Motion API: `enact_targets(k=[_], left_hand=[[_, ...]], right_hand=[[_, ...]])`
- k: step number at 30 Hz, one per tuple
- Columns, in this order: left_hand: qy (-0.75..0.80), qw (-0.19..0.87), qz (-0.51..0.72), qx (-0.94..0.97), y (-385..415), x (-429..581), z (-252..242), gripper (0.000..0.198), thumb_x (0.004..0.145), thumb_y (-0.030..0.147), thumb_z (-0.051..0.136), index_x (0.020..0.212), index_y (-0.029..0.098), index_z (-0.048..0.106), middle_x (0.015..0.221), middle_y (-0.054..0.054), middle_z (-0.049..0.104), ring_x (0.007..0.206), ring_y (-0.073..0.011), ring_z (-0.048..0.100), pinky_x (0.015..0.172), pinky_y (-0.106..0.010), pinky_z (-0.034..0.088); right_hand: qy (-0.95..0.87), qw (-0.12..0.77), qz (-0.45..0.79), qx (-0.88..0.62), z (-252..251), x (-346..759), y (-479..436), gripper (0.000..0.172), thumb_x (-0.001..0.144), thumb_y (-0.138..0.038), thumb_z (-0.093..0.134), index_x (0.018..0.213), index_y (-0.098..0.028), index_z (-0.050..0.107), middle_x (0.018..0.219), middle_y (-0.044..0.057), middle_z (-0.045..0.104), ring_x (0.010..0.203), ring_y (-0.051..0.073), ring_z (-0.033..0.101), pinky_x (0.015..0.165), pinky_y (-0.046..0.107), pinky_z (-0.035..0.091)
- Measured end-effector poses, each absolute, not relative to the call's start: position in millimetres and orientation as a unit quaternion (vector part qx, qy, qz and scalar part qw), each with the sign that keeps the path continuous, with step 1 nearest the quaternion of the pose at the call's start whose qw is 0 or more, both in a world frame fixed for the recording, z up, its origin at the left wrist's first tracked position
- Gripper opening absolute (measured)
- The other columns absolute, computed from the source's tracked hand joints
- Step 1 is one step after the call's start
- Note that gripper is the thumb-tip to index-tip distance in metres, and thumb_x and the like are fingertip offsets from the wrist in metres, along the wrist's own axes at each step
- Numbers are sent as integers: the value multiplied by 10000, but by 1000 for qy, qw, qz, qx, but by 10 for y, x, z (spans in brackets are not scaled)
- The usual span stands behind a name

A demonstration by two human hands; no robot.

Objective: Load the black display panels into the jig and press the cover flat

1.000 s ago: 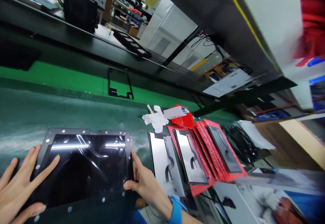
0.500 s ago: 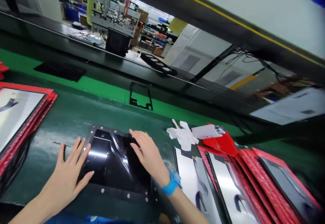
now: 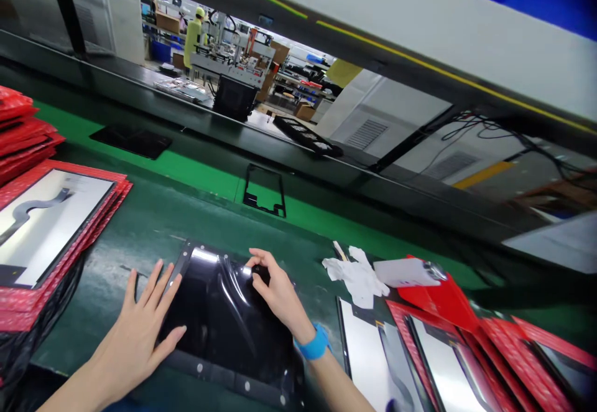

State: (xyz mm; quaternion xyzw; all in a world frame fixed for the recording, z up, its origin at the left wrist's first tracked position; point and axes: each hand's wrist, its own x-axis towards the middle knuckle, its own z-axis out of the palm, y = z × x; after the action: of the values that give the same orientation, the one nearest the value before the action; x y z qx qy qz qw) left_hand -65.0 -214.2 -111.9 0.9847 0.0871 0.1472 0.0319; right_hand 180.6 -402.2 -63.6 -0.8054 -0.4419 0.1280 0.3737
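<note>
"Main item, and where?"
"One glossy black rectangular panel (image 3: 228,318), dark border with pale dots, lying on the dark green worktop (image 3: 140,231), near the middle."
"Left hand (image 3: 140,331)?"
"Open, fingers spread along the panel's left edge."
"Right hand (image 3: 278,294)?"
"Fingers bent at the far right corner; whether they pinch anything, I cannot tell. Blue wristband (image 3: 314,342) on that wrist."
"Nearby, right?"
"One crumpled white sheet (image 3: 359,280), beside a white cylindrical bottle (image 3: 403,272), metal-capped."
</note>
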Motion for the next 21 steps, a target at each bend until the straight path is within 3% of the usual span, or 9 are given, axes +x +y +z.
enact_targets(k=[5, 9, 11, 13, 16, 18, 21], left_hand=[[76, 125, 144, 979, -2104, -667, -1058, 718, 972, 424, 468, 1578, 201, 153, 1634, -163, 155, 1515, -371, 94, 1165, -657, 191], [99, 236, 189, 948, -2179, -631, -1033, 544, 966, 373, 505, 1472, 254, 346, 1639, -140, 166, 1519, -370, 47, 1155, -671, 213], [125, 310, 218, 917, -2270, -577, -1009, 461, 965, 363, 512, 1404, 270, 403, 1604, -128, 292, 1514, -356, 138, 1159, -653, 231], [157, 424, 220, 864, -2376, -484, -933, 398, 981, 361, 479, 1367, 284, 419, 1505, -116, 455, 1442, -314, 350, 1142, -566, 335], [175, 606, 198, 750, -2504, -219, -689, 309, 995, 396, 450, 1282, 284, 477, 1279, -70, 615, 1205, -229, 574, 1031, -387, 466], [146, 679, 208, 689, -2552, 90, -480, 261, 976, 423, 496, 1174, 258, 536, 1161, -48, 642, 1125, -205, 591, 1000, -331, 460], [95, 730, 229, 637, -2607, 794, -228, 244, 936, 436, 571, 1033, 212, 570, 1032, -37, 651, 1029, -187, 605, 943, -298, 465]], right_hand=[[-425, 404, 226, -778, -375, 1844, -4005, 336, 890, -243, 508, 1225, -240, 486, 1061, 42, 599, 883, 173, 596, 881, 357, 482], [-410, 411, 258, -772, -179, 1840, -4010, 182, 889, -308, 556, 1050, -234, 519, 960, 21, 582, 748, 155, 551, 748, 321, 472], [-413, 420, 253, -768, -79, 1842, -4035, 143, 893, -326, 568, 992, -235, 519, 914, 7, 564, 706, 147, 517, 689, 304, 453], [-425, 436, 231, -759, 41, 1865, -4087, 129, 903, -336, 572, 973, -238, 527, 939, 15, 561, 701, 144, 503, 672, 302, 451], [-441, 468, 134, -754, 252, 1946, -4251, 113, 919, -340, 569, 973, -243, 548, 1083, 59, 568, 801, 164, 558, 723, 323, 487], [-428, 470, -2, -772, 380, 2009, -4448, 130, 918, -347, 582, 1003, -250, 570, 1171, 82, 562, 982, 209, 587, 822, 364, 501], [-347, 439, -208, -802, 464, 2039, -4867, 238, 892, -385, 623, 1085, -248, 603, 1266, 105, 554, 1223, 286, 518, 998, 477, 443]])
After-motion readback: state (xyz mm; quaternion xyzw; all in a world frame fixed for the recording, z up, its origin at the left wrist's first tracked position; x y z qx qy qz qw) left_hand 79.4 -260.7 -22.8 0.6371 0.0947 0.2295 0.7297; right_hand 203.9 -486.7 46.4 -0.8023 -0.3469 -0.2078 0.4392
